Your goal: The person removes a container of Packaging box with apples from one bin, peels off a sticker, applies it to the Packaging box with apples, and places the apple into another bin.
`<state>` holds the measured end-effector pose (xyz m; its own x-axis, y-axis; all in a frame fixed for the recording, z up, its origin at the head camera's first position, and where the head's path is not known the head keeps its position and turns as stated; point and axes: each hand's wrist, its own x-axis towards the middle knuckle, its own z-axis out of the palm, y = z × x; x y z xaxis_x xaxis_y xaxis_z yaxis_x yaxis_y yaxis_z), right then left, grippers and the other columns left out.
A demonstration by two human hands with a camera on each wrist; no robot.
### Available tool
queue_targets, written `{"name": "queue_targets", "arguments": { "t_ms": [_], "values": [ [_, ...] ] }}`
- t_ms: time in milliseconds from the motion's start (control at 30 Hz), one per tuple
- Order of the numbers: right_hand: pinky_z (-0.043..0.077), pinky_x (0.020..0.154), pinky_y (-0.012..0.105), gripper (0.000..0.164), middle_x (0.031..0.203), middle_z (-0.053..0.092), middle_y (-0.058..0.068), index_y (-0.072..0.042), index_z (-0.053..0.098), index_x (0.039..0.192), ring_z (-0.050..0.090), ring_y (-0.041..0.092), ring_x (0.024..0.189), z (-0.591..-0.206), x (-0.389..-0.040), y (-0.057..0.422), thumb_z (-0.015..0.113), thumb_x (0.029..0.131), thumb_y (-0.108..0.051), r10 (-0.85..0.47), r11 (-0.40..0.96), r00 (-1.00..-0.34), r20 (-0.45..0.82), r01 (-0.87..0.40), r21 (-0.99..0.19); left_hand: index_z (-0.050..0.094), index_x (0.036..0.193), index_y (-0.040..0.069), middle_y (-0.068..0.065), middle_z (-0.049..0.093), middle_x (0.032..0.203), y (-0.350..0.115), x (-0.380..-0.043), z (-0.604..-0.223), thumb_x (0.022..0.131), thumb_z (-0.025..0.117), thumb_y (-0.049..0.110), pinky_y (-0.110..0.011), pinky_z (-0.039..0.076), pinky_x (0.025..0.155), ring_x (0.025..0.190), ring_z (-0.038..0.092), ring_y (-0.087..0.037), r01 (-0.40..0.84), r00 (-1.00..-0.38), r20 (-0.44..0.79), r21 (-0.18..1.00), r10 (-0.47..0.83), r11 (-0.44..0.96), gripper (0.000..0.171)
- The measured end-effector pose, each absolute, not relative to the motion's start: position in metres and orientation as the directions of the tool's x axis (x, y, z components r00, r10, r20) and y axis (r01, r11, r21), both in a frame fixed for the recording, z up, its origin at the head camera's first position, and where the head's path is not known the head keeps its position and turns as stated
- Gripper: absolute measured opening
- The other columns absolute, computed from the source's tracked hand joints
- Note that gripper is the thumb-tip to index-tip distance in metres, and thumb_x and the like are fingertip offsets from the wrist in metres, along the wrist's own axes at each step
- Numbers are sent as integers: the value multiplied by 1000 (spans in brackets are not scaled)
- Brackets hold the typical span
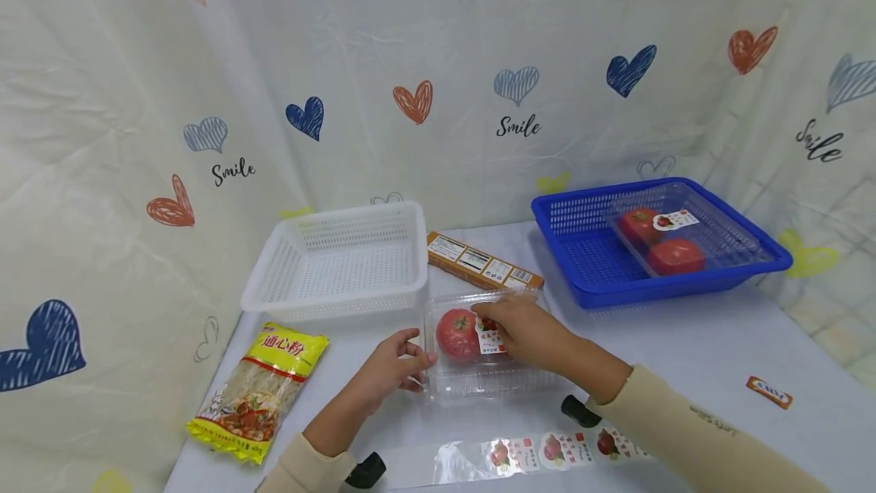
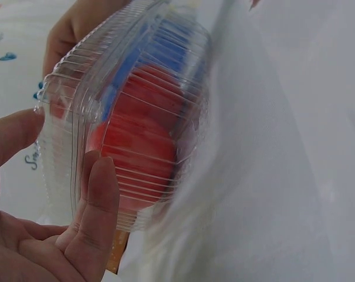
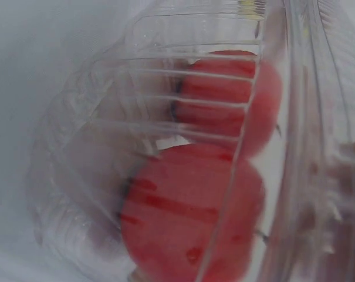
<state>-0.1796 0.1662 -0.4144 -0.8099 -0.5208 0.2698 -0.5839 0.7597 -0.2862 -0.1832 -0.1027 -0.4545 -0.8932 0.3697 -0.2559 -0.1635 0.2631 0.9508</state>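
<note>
In the head view a clear plastic clamshell box point(image 1: 452, 383) stands at the front middle of the table. Its lid is down over red tomatoes point(image 1: 457, 335), two of which show through the ribbed wall in the left wrist view point(image 2: 139, 147). A white fruit label point(image 1: 490, 339) lies on the lid. My right hand point(image 1: 527, 329) rests on top of the box, its fingertips at the label. At the box's left side, my left hand point(image 1: 391, 367) touches the wall with spread, slightly bent fingers. The right wrist view shows the tomatoes point(image 3: 192, 214) through the plastic.
Behind stand a white basket point(image 1: 342, 303) and a blue basket point(image 1: 657, 291) holding another labelled tomato box point(image 1: 725, 238). A flat brown carton point(image 1: 486, 261) lies between them. A pasta bag point(image 1: 256, 394) is at left, a label strip point(image 1: 472, 462) in front, and a small orange packet point(image 1: 769, 392) at right.
</note>
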Motion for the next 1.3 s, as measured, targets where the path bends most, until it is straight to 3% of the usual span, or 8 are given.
{"name": "queue_targets", "arguments": {
  "t_ms": [333, 600, 800, 1033, 1300],
  "values": [
    [51, 86, 36, 53, 106, 65, -5, -23, 63, 128, 54, 16, 100, -412, -171, 162, 60, 85, 7, -471, 792, -858, 206, -514, -328, 27, 148, -4, -10, 58, 99, -103, -181, -455, 88, 73, 26, -38, 58, 70, 74, 64, -21, -150, -895, -247, 951, 370, 272, 81],
    [52, 86, 33, 54, 106, 61, -3, -24, 62, 132, 54, 15, 101, -413, -163, 163, 66, 86, 2, -471, 805, -863, 184, -506, -310, 28, 147, -4, -11, 57, 99, -102, -180, -451, 88, 74, 27, -38, 58, 71, 74, 64, -21, -151, -896, -250, 949, 367, 277, 81],
    [54, 85, 37, 50, 109, 61, 3, -21, 64, 130, 58, 19, 98, -413, -157, 166, 68, 84, 0, -514, 780, -834, 201, -552, -294, 28, 148, -3, -10, 58, 99, -102, -180, -453, 88, 73, 28, -38, 58, 71, 76, 64, -22, -154, -898, -253, 946, 359, 284, 81],
    [54, 74, 31, 43, 98, 60, -1, -19, 63, 126, 57, 13, 87, -417, -149, 172, 66, 87, 0, -557, 736, -790, 257, -613, -286, 27, 148, -3, -9, 57, 99, -102, -179, -453, 89, 73, 27, -39, 58, 72, 77, 65, -24, -151, -898, -249, 949, 364, 278, 81],
    [53, 77, 33, 36, 98, 64, -5, -16, 67, 117, 57, 10, 90, -421, -146, 176, 64, 87, 4, -586, 680, -736, 340, -674, -289, 28, 147, -5, -11, 58, 98, -102, -181, -454, 89, 73, 24, -39, 58, 71, 77, 65, -25, -154, -899, -246, 952, 362, 264, 79]
  ]
}}
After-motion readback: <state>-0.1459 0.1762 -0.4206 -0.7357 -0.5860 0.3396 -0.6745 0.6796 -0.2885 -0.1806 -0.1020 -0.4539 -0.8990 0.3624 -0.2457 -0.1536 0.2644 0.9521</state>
